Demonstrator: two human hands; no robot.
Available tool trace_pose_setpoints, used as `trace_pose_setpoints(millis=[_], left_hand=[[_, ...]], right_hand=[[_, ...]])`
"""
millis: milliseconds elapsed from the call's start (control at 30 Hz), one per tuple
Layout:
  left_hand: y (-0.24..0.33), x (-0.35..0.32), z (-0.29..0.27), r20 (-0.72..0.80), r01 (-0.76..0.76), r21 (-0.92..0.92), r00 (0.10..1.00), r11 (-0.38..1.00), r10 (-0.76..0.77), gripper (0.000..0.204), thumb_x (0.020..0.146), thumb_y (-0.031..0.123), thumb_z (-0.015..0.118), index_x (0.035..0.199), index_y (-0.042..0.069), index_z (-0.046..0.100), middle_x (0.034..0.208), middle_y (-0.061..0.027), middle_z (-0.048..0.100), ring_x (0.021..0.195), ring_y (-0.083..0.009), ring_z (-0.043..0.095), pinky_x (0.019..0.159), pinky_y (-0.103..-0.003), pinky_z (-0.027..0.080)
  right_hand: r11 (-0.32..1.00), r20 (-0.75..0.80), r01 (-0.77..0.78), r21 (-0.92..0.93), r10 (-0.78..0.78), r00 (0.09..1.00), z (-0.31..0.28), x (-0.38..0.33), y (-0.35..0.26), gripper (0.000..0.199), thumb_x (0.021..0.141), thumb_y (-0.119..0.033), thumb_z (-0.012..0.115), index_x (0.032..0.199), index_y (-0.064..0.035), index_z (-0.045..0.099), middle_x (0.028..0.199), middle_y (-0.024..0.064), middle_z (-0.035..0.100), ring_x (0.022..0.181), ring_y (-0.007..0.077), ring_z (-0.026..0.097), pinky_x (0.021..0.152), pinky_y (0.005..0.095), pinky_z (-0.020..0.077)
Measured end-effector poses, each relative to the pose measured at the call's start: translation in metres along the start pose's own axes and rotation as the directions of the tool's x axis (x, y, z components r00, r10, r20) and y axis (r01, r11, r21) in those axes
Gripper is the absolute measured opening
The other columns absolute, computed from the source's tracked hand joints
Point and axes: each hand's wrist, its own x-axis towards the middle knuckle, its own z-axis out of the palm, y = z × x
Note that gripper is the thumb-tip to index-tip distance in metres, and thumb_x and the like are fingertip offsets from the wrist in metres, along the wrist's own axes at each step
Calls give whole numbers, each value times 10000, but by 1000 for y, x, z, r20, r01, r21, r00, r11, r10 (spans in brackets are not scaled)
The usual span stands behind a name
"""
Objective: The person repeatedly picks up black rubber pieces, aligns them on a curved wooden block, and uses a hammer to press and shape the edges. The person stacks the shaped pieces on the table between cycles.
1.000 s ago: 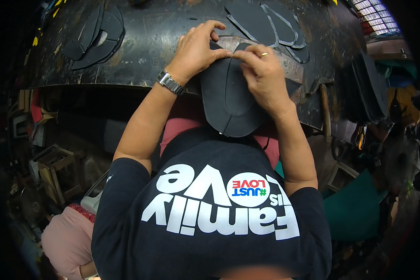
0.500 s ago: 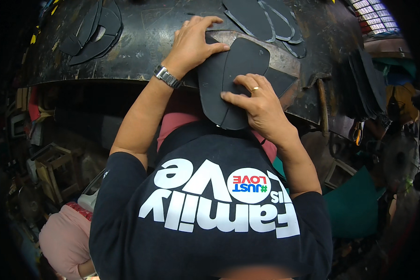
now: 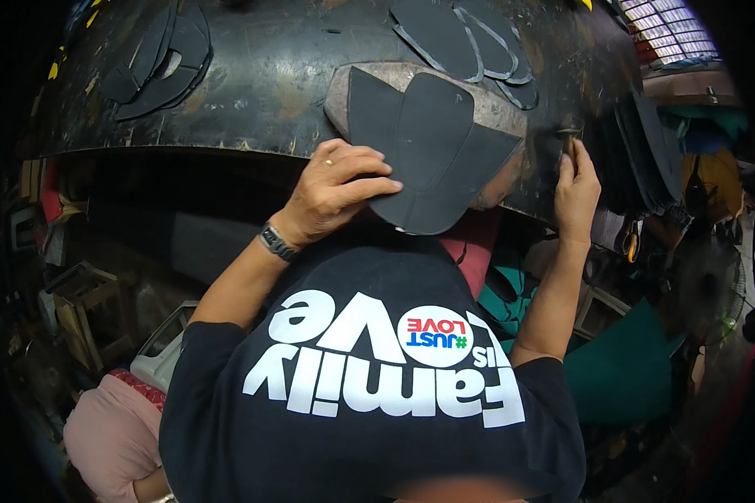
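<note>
On a worn grey-brown slab at the table's near edge lies a black shoe-upper-like piece made of joined flat panels. Its rounded end juts toward me past the edge. My left hand grips the left side of this piece, fingers on top; what lies beneath them is hidden. To the right, my right hand is closed round the handle of a hammer, whose dark head points away from me. Most of the handle is hidden in the fist.
Several flat black pieces with pale edges lie at the back of the dark table. More curved black pieces lie at left. A stack of black sheets hangs at right. A person in pink is low at left.
My right hand has left the black piece and taken hold of the hammer at right. My left hand has come down from the far edge to the piece's near left side.
</note>
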Motion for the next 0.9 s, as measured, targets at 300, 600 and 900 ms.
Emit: trace_pose_setpoints(millis=[300,600,900], left_hand=[[6,22,25,25,-7,-25,1000,1000,7,379,723,15,803,1082,135,784,1096,-22,728,1113,-224,672,1003,-428,472],[3,20,19,49,31,-100,998,994,-26,342,679,15,813,1007,83,747,1137,-59,735,1152,-244,676,1039,-451,475],[2,16,20,31,1,-85,1000,996,1,352,707,45,823,1048,72,741,1178,-69,729,1199,-258,658,1075,-475,471]], right_hand=[[957,453,254,140,-290,843,24,8,-139,384,986,-166,656,1366,-142,611,1036,250,703,906,451,695,783,513,560],[960,320,266,93,-281,905,32,8,-140,354,978,-155,682,1326,-93,654,1071,252,725,973,415,727,846,477,578],[961,442,266,-69,-210,872,49,9,-147,374,1026,-232,595,1396,-217,547,947,242,719,851,451,710,721,546,565]])
